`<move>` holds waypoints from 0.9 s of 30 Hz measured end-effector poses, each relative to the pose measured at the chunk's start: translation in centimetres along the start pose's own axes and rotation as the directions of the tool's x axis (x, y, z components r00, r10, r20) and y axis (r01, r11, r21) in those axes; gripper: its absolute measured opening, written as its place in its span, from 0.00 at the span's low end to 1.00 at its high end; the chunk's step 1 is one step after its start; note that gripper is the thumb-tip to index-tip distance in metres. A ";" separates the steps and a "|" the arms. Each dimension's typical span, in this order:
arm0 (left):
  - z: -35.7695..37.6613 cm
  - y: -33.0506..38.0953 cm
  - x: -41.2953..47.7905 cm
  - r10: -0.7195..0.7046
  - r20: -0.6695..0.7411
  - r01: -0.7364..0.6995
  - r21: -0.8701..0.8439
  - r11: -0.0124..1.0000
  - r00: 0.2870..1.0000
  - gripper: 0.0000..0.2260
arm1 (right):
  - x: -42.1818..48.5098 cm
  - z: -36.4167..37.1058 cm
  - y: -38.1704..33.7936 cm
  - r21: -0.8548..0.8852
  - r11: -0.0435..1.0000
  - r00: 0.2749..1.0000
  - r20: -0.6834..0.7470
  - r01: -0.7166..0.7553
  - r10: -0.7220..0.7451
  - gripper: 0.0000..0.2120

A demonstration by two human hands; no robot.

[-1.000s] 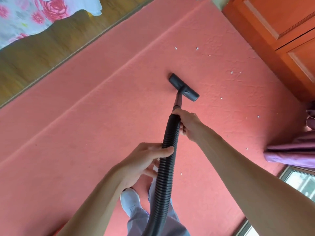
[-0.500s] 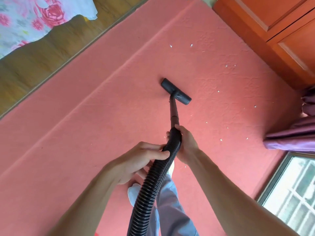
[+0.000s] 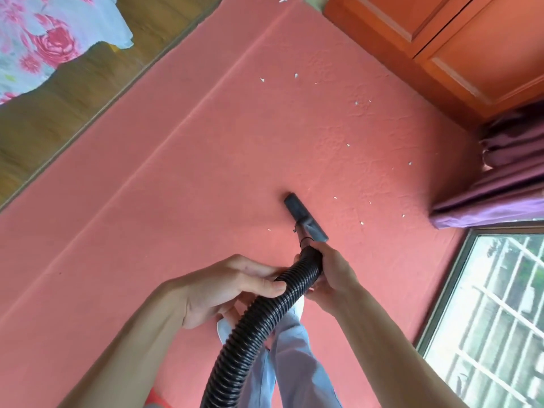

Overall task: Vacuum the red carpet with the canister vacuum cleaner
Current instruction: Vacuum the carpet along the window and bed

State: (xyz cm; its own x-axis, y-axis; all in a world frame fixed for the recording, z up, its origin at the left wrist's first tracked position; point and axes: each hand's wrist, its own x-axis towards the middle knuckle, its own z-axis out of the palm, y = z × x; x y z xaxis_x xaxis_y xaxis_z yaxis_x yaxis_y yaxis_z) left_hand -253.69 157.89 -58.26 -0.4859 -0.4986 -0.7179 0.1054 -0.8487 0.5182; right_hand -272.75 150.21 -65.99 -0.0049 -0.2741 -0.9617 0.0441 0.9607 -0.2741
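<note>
Two hands hold the black hose (image 3: 256, 319) in a closed grip, left hand (image 3: 223, 287) behind right hand (image 3: 335, 275). The floor nozzle (image 3: 304, 217), pulled nearer the person than half a second ago, lies on the red carpet (image 3: 176, 201) just ahead of the right hand, long axis running upper-left to lower-right.

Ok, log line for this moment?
phase: vacuuming; left hand: grips hose; right hand: grips hose end; floor nozzle: on red carpet; white scraps: beyond nozzle
</note>
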 end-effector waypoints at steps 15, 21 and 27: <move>5.3 1.3 7.2 0.070 -0.221 -0.078 -0.026 0.997 0.973 0.13 | 3.7 -2.6 -6.9 -0.058 0.998 0.999 -0.045 0.007 -0.009 0.07; 8.1 2.1 10.7 0.093 -0.532 -0.136 -0.042 0.990 0.842 0.10 | 6.4 -3.8 -9.7 -0.088 0.996 0.999 -0.032 0.027 -0.030 0.12; 8.2 1.4 9.2 0.102 -0.459 -0.112 0.007 0.994 0.883 0.08 | 4.3 -6.7 -7.6 -0.022 1.000 0.986 0.168 -0.017 0.020 0.14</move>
State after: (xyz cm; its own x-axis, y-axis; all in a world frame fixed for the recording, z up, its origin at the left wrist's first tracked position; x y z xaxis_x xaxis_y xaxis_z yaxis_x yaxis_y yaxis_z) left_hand -265.11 153.55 -60.35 -0.0199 -0.6077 -0.7940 0.1533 -0.7866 0.5982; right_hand -279.79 142.01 -68.14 0.1636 -0.2583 -0.9521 0.0220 0.9658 -0.2582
